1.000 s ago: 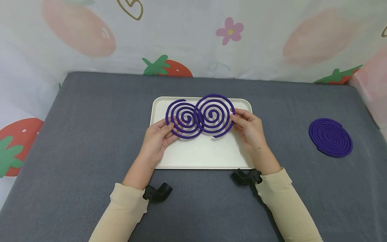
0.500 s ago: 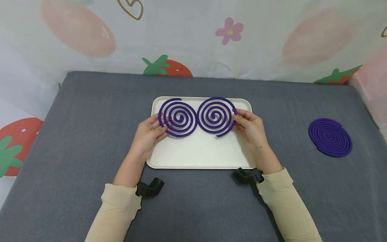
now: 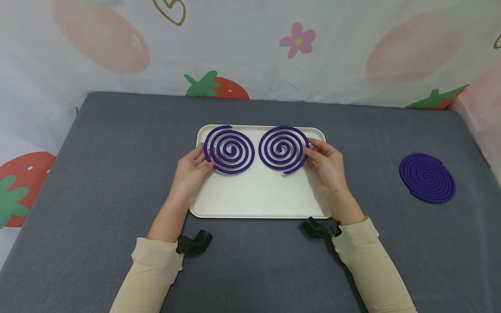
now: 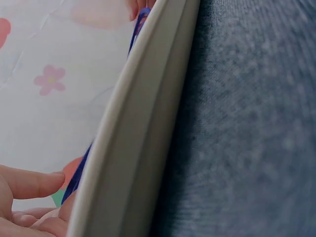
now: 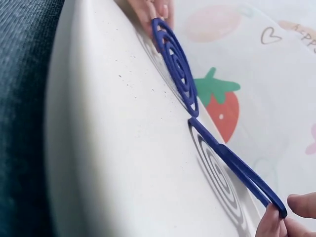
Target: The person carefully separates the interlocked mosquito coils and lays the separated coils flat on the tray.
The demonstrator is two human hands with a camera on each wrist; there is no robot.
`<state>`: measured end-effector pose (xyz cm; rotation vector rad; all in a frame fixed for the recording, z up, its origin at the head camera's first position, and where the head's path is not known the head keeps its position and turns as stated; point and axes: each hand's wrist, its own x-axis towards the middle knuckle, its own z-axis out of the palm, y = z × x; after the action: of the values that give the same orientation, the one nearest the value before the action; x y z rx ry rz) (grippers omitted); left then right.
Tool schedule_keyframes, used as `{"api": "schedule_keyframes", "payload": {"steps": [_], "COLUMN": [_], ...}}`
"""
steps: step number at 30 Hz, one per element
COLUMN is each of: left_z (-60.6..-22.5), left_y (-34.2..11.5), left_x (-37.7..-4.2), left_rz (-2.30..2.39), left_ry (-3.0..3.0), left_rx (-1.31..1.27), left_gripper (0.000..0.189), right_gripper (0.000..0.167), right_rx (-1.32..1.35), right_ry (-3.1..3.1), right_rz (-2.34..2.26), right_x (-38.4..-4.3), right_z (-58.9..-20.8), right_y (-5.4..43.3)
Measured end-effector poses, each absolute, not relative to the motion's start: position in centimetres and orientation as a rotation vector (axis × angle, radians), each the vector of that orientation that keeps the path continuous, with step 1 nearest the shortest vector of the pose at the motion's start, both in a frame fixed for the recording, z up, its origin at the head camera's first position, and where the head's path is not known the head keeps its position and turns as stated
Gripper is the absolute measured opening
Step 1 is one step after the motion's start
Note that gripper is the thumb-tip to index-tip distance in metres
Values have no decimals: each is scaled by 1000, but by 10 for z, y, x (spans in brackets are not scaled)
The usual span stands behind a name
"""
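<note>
Two purple spiral mosquito coils are held side by side over the far half of a white tray. My left hand pinches the outer left edge of the left mosquito coil, its thumb on the near side. The right mosquito coil has its outer right edge between my right hand's thumb and fingers. A narrow gap separates the coils in the head view. From the right wrist, the right coil appears raised, its shadow falling on the tray. The tray wall hides most of the left coil in the left wrist view.
A denser purple coil disc lies on the grey cloth to the right of the tray. Dark specks dot the tray floor. Behind the table hangs a white curtain printed with strawberries and flowers.
The two coils overlapped a second ago and are now apart. My left hand has moved left with its coil, and my right hand slightly right with the other.
</note>
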<state>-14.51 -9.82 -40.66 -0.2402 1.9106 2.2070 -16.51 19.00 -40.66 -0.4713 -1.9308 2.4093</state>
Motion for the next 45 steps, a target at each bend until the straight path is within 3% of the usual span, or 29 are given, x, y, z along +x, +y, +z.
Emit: {"api": "schedule_keyframes", "payload": {"steps": [21, 45], "left_z": [-397, -401], "left_y": [-100, -102], "left_x": [-142, -142], "left_rz": [2258, 2402], "left_ry": [2210, 1889], "left_rx": [-295, -297], "left_gripper": [45, 40], "right_gripper": [31, 32], "right_rx": [-394, -437], "right_ry": [-2093, -1960], "right_rz": [2040, 2146], "right_x": [-161, -164], "right_z": [-405, -406], "right_y": [190, 189]}}
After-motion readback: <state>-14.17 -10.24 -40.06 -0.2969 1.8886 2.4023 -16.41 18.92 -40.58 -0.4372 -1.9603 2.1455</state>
